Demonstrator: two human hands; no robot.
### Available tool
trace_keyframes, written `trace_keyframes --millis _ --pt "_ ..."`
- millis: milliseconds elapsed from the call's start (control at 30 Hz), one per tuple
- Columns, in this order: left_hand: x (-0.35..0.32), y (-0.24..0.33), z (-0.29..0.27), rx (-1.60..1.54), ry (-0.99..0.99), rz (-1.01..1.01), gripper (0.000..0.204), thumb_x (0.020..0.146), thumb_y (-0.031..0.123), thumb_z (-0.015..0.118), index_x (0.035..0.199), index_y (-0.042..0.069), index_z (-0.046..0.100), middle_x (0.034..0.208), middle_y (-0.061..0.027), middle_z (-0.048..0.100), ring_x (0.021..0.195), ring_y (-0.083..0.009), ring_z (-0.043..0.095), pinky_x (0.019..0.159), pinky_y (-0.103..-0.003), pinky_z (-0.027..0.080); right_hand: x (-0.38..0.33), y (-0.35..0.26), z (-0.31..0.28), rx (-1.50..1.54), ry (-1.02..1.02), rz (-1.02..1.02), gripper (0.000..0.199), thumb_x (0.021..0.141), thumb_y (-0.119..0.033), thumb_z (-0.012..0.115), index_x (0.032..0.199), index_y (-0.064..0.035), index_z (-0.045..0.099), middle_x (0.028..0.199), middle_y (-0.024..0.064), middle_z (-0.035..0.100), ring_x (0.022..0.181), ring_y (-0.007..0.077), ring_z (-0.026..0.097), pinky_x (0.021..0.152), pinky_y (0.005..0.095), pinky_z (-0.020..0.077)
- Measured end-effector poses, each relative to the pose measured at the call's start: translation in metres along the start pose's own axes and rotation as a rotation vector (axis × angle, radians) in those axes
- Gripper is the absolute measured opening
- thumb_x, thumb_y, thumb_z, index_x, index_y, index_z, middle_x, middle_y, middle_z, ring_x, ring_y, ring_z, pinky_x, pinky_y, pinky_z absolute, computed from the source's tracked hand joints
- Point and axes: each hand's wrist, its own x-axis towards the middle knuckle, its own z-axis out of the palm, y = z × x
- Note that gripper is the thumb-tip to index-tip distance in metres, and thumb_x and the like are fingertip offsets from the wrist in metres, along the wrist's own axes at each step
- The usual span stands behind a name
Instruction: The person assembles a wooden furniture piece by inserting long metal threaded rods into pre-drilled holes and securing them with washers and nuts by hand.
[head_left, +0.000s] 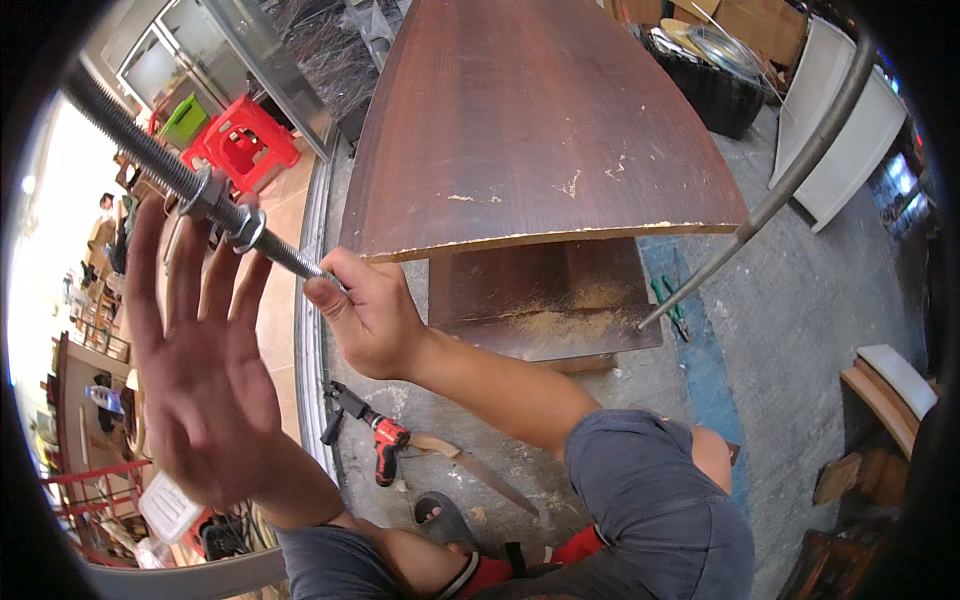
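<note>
A threaded metal rod [130,125] slants down from the upper left, with hex nuts [207,195] and washers on it. My right hand [375,315] is closed around its lower end. My left hand [210,400] is raised with the palm showing and the fingers stretched out and apart. Its fingertips lie behind the rod near the nuts; whether they touch it I cannot tell. Ahead of my hands is a large dark brown wooden board [545,120] with a rough, pale cut edge. Sawdust [580,322] covers a lower brown board [480,290] beneath it.
A red-black cordless power tool [388,445] and a handsaw [490,480] lie on the floor near my foot. Green-handled pliers [672,308] lie right of the boards. A long grey bar [800,170] curves down at the right. Red stools [245,145] stand beyond the doorway track [318,250].
</note>
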Motion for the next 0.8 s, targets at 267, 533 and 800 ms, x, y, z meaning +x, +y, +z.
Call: trace_keyframes --millis 267,533,800 --pt "-0.001 0.03 0.017 0.246 0.3 0.212 0.094 0.088 0.042 0.052 0.154 -0.012 0.014 0.158 -0.0341 0.023 0.145 -0.0509 0.029 0.121 -0.065 0.016 0.0 0.006 0.004 0.024 0.031 -0.058 0.033 0.101 -0.022 0.062 0.08 -0.0022 0.047 0.055 0.0186 0.048 0.048 0.0379 0.051 0.046 0.0408 0.0373" --pt "-0.011 0.051 -0.007 0.114 -0.168 0.057 0.104 0.089 0.052 0.056 0.155 -0.012 0.007 0.152 -0.0351 0.033 0.139 -0.0496 0.04 0.12 -0.063 0.019 0.001 -0.001 0.003 0.057 0.007 -0.005 0.034 0.101 -0.025 0.062 0.079 -0.0022 0.049 0.054 0.0174 0.047 0.048 0.036 0.05 0.049 0.0416 0.0376" --pt "0.0 0.018 0.006 0.179 -0.033 0.03 0.104 0.089 0.055 0.056 0.157 -0.008 0.009 0.158 -0.0304 0.027 0.14 -0.0448 0.04 0.118 -0.063 0.023 0.001 0.0 0.006 0.042 0.048 -0.003 0.035 0.102 -0.026 0.061 0.08 -0.0021 0.05 0.055 0.0166 0.044 0.047 0.0336 0.049 0.048 0.0408 0.0373"
